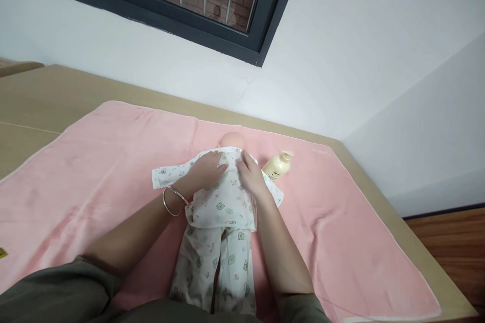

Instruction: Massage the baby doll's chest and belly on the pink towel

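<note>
A white baby shirt (227, 202) with small green and pink prints lies spread over a baby doll, face hidden. Only the smooth, bald top of the doll's head (232, 139) shows above the collar. At the upper left of the shirt, my left hand (207, 169) grips the cloth with fingers bent. Opposite it, my right hand (250, 174) has its fingers closed on the fabric near the right shoulder. Both sleeves stretch out sideways. Matching baby pants (235, 267) extend below the shirt toward my body.
A cream pump bottle (278, 165) leans beside the right sleeve. Under everything is a pink blanket (333, 242), wrinkled at the right, on a wooden tabletop (30, 96). Behind rise a white wall (322, 60) and a dark-framed window (261, 15).
</note>
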{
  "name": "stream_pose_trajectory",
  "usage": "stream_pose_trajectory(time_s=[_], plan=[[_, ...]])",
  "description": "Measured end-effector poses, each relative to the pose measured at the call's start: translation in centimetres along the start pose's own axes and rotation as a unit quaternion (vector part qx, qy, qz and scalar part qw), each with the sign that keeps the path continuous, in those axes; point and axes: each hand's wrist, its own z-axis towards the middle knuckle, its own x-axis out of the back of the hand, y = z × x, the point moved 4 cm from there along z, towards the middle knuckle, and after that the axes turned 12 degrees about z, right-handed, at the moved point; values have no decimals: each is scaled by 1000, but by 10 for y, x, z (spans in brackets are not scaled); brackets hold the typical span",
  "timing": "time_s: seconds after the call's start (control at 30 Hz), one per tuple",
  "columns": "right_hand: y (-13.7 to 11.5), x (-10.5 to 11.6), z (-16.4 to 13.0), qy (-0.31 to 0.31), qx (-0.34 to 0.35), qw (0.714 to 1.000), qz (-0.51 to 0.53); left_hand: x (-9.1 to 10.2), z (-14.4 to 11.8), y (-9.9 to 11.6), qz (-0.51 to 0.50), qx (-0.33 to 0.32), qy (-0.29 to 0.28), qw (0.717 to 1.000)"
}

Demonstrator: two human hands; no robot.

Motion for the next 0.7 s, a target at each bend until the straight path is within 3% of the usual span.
stream_pose_trajectory(time_s=[0.13,0.27,0.43,0.7], plan=[[-11,12,-7,60,-5,996,61,13,1,-15,-83,92,-21,992],[-30,-7,-18,56,71,995,-39,24,-1,-30,-135,189,35,972],[-33,-39,-25,-2,92,978,-185,27,-1,-35,-211,198,78,954],[-55,-14,-37,77,136,976,-149,34,-1,-33,-212,187,131,950]])
